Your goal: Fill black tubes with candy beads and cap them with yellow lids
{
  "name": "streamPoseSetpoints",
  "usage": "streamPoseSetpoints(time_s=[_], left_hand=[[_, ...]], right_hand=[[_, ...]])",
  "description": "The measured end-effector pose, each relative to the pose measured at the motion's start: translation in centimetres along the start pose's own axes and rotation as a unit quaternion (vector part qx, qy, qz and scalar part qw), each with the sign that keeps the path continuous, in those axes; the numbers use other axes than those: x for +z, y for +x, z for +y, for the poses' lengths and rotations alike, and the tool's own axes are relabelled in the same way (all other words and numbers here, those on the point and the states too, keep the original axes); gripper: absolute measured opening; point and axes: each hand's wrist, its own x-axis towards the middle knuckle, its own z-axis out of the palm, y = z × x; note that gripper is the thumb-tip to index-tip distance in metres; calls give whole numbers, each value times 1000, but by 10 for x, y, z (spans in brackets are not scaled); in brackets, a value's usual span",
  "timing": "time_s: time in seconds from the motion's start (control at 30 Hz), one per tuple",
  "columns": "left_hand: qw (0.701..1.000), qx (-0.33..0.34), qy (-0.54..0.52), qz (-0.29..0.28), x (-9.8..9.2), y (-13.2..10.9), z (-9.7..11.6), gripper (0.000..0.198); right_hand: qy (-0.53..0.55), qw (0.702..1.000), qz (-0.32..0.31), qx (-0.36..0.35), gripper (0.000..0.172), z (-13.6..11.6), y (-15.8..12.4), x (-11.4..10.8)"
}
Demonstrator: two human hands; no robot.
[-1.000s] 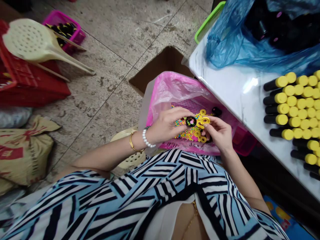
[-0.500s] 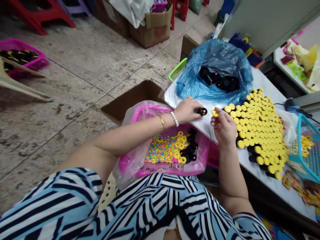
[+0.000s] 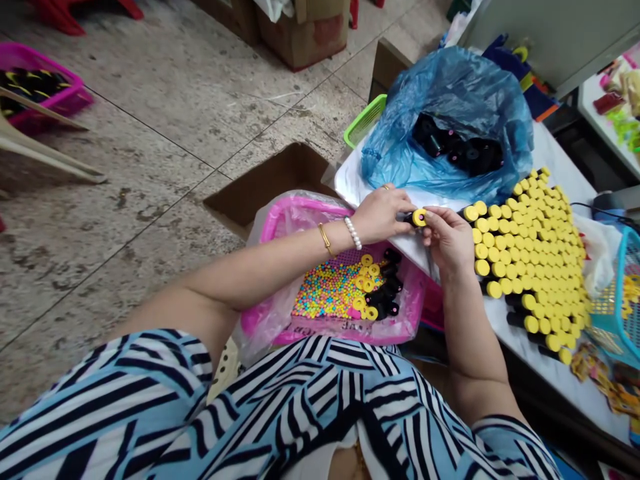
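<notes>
Two hands close on one black tube (image 3: 404, 217) beside the white table's edge (image 3: 365, 183): the left hand (image 3: 381, 215) grips its body, the right hand (image 3: 447, 241) pinches the yellow ring (image 3: 419, 217) at its end.

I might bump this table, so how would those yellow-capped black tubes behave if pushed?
The yellow-capped black tubes will probably roll or slide easily: they look round and lie packed on their sides on the glossy white table. They are probably light: the left hand and right hand hold one up between them. A push would likely shift many together.
</notes>
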Motion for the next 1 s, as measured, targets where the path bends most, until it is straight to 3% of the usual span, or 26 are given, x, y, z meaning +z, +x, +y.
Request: streamPoseSetpoints(time_s=[0.17, 0.33, 0.5, 0.63, 0.8, 0.87, 0.93, 1.0], left_hand=[[999, 15, 30, 12, 1, -3, 1, 27], [998, 19, 60, 1, -1, -2, 5, 22], [998, 24, 62, 10, 0, -4, 5, 29], [999, 29, 20, 19, -3, -6, 5, 46], [995, -35, -76, -46, -25, -2, 21, 28], [980, -94, -148, -93, -32, 1, 28, 28], [945, -149, -252, -144, -31, 4, 29, 35], [906, -183, -347, -156, -22, 6, 24, 50]], right_hand=[[-25, 1000, 0, -1, 29, 2, 1, 2], [-36, 998, 8, -49, 25, 9, -2, 6], [-85, 994, 10, -71, 30, 11, -2, 5], [-86, 995, -18, -56, 34, 10, -1, 0], [-65, 996, -39, -45, 36, 13, 1, -2], [-48, 997, -35, -55, 35, 14, 1, -1], [-36, 997, -28, -66, 33, 16, 1, 0], [-31, 996, -25, -74, 32, 17, 0, 0]])
